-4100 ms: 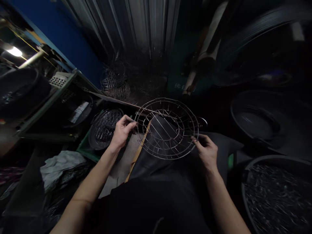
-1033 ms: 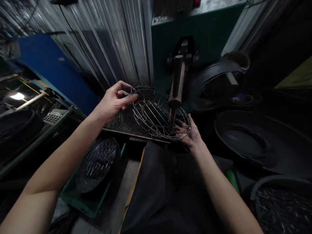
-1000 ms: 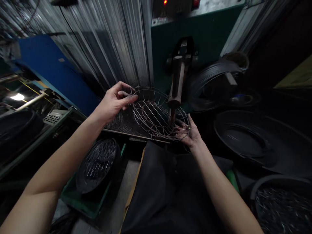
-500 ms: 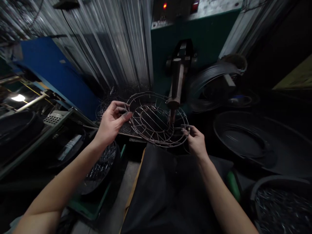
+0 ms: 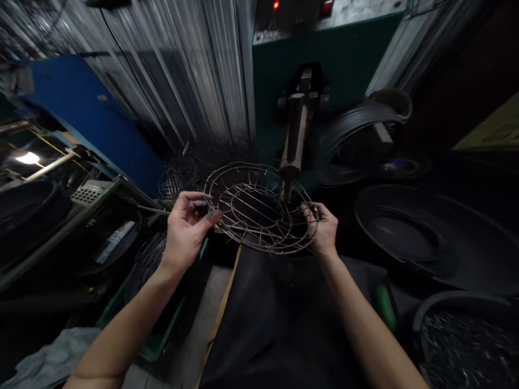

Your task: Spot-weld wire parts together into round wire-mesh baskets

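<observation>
Wire basket (image 5: 259,208) between left hand (image 5: 184,232), right hand (image 5: 324,229)

A green machine (image 5: 324,59), wire coil (image 5: 357,121) and black tubs (image 5: 405,232) stand around.

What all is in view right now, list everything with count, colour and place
wire basket: 1, bare metal, centre, held at both rims
welding electrode arm: 1, brown, above the basket's right side
green machine: 1, behind, red lamp lit
wire coil: 1, dark, right of arm
black tubs: at least 2, right
finished baskets: several, left rear
green crate: 1, lower left
left hand: pinching left rim
right hand: gripping right rim
</observation>
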The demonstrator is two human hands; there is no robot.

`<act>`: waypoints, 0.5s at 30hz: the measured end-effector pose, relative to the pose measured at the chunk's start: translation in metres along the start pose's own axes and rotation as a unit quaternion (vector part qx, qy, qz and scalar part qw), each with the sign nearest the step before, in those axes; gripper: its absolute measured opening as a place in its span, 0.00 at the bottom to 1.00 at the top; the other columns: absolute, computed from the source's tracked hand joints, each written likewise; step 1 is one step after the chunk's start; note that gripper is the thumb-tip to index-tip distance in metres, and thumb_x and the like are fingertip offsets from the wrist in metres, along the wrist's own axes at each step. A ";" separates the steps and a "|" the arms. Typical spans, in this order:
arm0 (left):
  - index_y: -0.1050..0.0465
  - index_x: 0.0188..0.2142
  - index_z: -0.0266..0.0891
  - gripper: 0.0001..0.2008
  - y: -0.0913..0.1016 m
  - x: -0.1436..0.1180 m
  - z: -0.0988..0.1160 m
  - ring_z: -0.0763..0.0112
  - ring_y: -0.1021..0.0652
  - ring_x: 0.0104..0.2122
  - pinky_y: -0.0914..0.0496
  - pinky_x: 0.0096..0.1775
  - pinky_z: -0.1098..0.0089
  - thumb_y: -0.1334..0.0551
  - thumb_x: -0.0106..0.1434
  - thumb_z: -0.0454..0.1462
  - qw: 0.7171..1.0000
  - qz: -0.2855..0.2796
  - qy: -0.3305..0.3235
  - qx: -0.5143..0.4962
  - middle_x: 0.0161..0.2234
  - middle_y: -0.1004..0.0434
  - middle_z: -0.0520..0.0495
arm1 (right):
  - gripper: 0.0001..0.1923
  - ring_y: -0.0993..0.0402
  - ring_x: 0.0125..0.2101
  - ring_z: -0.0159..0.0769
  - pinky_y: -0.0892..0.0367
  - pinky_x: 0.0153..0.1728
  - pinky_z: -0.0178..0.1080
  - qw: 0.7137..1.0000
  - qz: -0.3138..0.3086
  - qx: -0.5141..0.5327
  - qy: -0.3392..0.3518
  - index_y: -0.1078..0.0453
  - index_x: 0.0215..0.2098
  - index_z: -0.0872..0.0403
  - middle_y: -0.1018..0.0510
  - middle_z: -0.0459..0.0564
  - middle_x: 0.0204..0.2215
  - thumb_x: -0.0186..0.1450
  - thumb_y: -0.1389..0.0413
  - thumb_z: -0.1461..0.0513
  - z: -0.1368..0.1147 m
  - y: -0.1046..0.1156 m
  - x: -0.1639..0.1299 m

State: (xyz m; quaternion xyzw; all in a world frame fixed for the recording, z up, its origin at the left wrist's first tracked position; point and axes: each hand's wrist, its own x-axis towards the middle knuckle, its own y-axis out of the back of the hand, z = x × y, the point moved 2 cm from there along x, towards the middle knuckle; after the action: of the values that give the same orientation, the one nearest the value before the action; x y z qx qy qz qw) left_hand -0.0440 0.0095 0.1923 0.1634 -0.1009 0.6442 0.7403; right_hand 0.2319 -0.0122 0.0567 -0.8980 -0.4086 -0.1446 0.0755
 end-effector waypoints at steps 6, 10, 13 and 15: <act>0.31 0.35 0.40 0.19 -0.015 0.037 0.032 0.79 0.31 0.23 0.34 0.26 0.77 0.28 0.48 0.45 0.996 -0.028 -0.047 0.074 0.25 0.33 0.56 | 0.15 0.37 0.26 0.30 0.40 0.28 0.33 0.999 0.011 0.036 -0.021 0.31 0.29 0.56 0.30 0.44 0.23 0.56 0.40 0.51 -0.004 -0.004 -0.001; 0.31 0.35 0.41 0.20 -0.029 0.052 0.042 0.79 0.32 0.23 0.35 0.26 0.77 0.27 0.47 0.46 0.987 -0.060 -0.086 0.120 0.25 0.34 0.56 | 0.17 0.38 0.24 0.29 0.41 0.27 0.33 0.996 0.024 0.069 -0.060 0.32 0.28 0.56 0.32 0.43 0.22 0.54 0.39 0.51 0.005 -0.010 -0.007; 0.30 0.36 0.41 0.21 -0.037 0.053 0.043 0.79 0.31 0.23 0.36 0.25 0.76 0.28 0.47 0.47 0.981 -0.079 -0.098 0.151 0.25 0.33 0.55 | 0.18 0.37 0.25 0.29 0.40 0.28 0.34 0.993 0.036 0.088 -0.070 0.33 0.28 0.57 0.30 0.44 0.23 0.55 0.39 0.50 0.015 -0.015 -0.012; 0.30 0.36 0.41 0.21 -0.040 0.052 0.046 0.79 0.32 0.22 0.38 0.24 0.75 0.28 0.48 0.48 0.975 -0.083 -0.106 0.174 0.24 0.33 0.56 | 0.18 0.36 0.25 0.30 0.39 0.28 0.34 0.991 0.048 0.102 -0.071 0.33 0.28 0.57 0.30 0.44 0.23 0.55 0.39 0.50 0.019 -0.018 -0.014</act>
State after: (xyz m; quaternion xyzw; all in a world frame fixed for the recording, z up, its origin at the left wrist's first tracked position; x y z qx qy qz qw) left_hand 0.0061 0.0359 0.2494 0.3649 -0.0512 0.5669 0.7367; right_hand 0.2131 -0.0055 0.0349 -0.9122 -0.3817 -0.0346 0.1446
